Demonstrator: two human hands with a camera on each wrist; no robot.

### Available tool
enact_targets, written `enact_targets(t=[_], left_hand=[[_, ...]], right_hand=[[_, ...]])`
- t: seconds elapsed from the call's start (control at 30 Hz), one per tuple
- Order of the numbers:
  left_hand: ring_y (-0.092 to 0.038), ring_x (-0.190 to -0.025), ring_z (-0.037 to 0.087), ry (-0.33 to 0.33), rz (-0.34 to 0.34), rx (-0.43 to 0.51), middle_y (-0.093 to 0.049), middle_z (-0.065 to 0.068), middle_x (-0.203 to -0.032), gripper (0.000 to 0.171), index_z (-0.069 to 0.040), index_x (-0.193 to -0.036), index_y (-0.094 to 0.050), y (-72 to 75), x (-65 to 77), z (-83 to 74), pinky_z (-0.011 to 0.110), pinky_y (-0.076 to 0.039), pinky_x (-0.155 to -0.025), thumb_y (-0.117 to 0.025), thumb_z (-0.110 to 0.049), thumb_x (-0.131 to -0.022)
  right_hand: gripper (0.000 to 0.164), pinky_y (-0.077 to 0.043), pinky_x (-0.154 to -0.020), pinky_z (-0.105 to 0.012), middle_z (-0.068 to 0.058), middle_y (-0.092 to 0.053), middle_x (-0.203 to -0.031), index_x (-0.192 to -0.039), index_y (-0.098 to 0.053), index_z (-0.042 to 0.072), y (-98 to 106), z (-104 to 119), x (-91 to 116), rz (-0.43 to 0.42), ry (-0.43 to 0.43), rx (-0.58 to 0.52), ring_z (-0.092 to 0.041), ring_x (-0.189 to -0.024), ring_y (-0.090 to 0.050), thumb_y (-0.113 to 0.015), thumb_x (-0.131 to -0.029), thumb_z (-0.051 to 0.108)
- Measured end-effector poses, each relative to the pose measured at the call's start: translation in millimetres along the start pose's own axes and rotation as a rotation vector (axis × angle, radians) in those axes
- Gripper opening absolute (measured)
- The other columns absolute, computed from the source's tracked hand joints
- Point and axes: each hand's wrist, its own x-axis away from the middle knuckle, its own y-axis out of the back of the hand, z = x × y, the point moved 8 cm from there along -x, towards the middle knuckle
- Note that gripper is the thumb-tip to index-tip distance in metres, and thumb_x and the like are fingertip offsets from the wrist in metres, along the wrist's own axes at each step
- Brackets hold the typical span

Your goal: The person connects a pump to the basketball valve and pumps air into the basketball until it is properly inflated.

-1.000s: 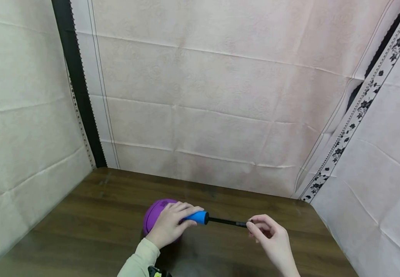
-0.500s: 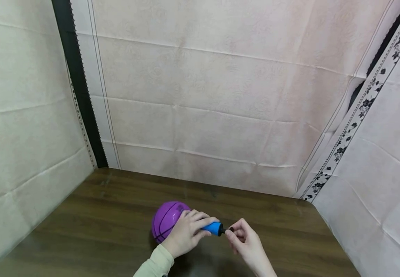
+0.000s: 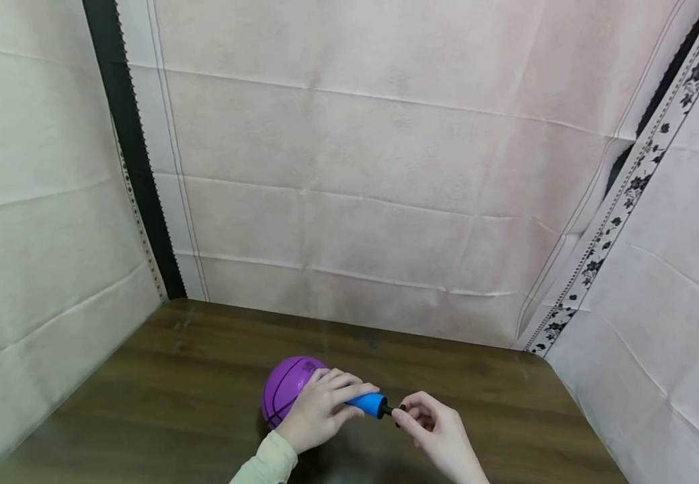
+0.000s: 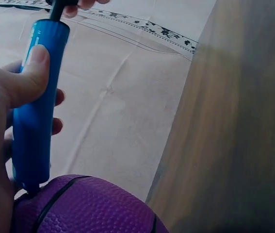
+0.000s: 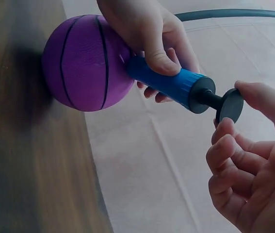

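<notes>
A purple basketball [image 3: 288, 390] with black lines sits on the wooden table. My left hand [image 3: 318, 415] grips the blue barrel of a hand pump [image 3: 369, 404], thumb along one side and fingers behind. In the left wrist view the narrow end of the pump [image 4: 33, 131] meets the top of the basketball [image 4: 96, 206]. My right hand [image 3: 437, 433] pinches the round black handle [image 5: 230, 106] between thumb and fingertips in the right wrist view. Only a short length of the black rod shows between barrel and handle.
The brown wooden table [image 3: 162, 410] carries the ball. Pale creased cloth [image 3: 349, 202] hangs behind it, with more cloth at the left and right sides. A floral border [image 3: 591, 269] runs down the right corner.
The right hand has pushed the long rod into the barrel, moving left toward the left hand; since half a second ago hardly anything differs. Ball and left hand shifted slightly right, then a little back.
</notes>
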Motion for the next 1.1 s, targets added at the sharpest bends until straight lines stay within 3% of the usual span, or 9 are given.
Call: enact_targets(t=[0.13,0.23,0.37,0.53,0.73,0.87,1.0,1.1], left_hand=[[-0.061,-0.103,0.008,-0.012,-0.038,0.017,-0.068,-0.013,-0.109,0.041,-0.035,-0.125,-0.061,4.1,-0.5,2.0,0.04,-0.047,-0.09,-0.071,-0.033,-0.085],[-0.061,-0.103,0.007,0.024,-0.096,0.026,-0.068,-0.013,-0.11,0.043,-0.034,-0.124,-0.063,13.2,1.2,11.7,0.04,-0.047,-0.09,-0.074,-0.029,-0.082],[-0.062,-0.103,0.008,0.072,-0.144,0.037,-0.068,-0.013,-0.111,0.045,-0.034,-0.122,-0.064,24.1,5.6,24.5,0.042,-0.047,-0.089,-0.076,-0.024,-0.08],[-0.062,-0.102,0.01,0.092,-0.12,0.021,-0.068,-0.012,-0.11,0.042,-0.033,-0.122,-0.063,18.9,5.7,21.0,0.043,-0.046,-0.087,-0.075,-0.026,-0.082],[-0.059,-0.1,0.009,0.06,-0.097,0.032,-0.066,-0.01,-0.11,0.043,-0.031,-0.123,-0.062,-0.9,1.1,3.3,0.041,-0.046,-0.086,-0.075,-0.025,-0.082],[-0.058,-0.1,0.009,0.031,-0.089,0.036,-0.065,-0.01,-0.11,0.041,-0.03,-0.125,-0.06,-8.9,0.7,-5.3,0.039,-0.044,-0.086,-0.071,-0.027,-0.085],[-0.059,-0.1,0.008,0.003,-0.081,0.043,-0.066,-0.011,-0.111,0.037,-0.03,-0.125,-0.061,-6.5,1.3,-8.8,0.038,-0.046,-0.086,-0.065,-0.033,-0.089],[-0.061,-0.1,0.006,-0.012,-0.066,0.035,-0.066,-0.014,-0.111,0.039,-0.033,-0.127,-0.06,-0.1,0.4,-6.2,0.038,-0.048,-0.087,-0.065,-0.035,-0.089]], right_hand=[[0.021,-0.049,-0.055,-0.025,-0.002,-0.066,-0.072,-0.094,-0.065,0.006,12.8,4.3,4.1,-0.066,-0.021,-0.028,-0.008,-0.052,-0.053,-0.071,-0.087,0.025],[0.019,-0.049,-0.054,-0.026,0.0,-0.063,-0.069,-0.091,-0.065,0.005,30.8,6.3,8.5,-0.166,-0.03,-0.075,-0.01,-0.051,-0.053,-0.071,-0.087,0.022],[0.013,-0.047,-0.051,-0.027,0.006,-0.058,-0.063,-0.091,-0.064,0.005,48.2,11.0,13.7,-0.244,0.039,-0.097,-0.009,-0.049,-0.051,-0.068,-0.09,0.017],[0.015,-0.046,-0.049,-0.027,0.007,-0.055,-0.063,-0.099,-0.055,-0.002,37.6,14.7,12.4,-0.11,0.112,-0.162,-0.005,-0.05,-0.049,-0.059,-0.096,0.012],[0.024,-0.046,-0.048,-0.027,0.0,-0.055,-0.066,-0.107,-0.048,-0.004,2.9,11.2,6.1,0.067,0.095,-0.196,-0.005,-0.05,-0.049,-0.053,-0.1,0.018],[0.024,-0.047,-0.049,-0.027,-0.011,-0.058,-0.068,-0.111,-0.047,-0.001,-14.2,7.2,2.3,0.091,0.076,-0.193,-0.006,-0.049,-0.049,-0.051,-0.101,0.02],[0.023,-0.047,-0.049,-0.028,-0.017,-0.059,-0.07,-0.111,-0.047,0.0,-14.8,4.5,1.2,0.097,0.063,-0.189,-0.007,-0.049,-0.05,-0.053,-0.1,0.02],[0.026,-0.047,-0.05,-0.028,-0.01,-0.061,-0.069,-0.109,-0.049,-0.001,-7.1,7.9,2.4,0.108,0.067,-0.21,-0.006,-0.051,-0.05,-0.055,-0.099,0.023]])
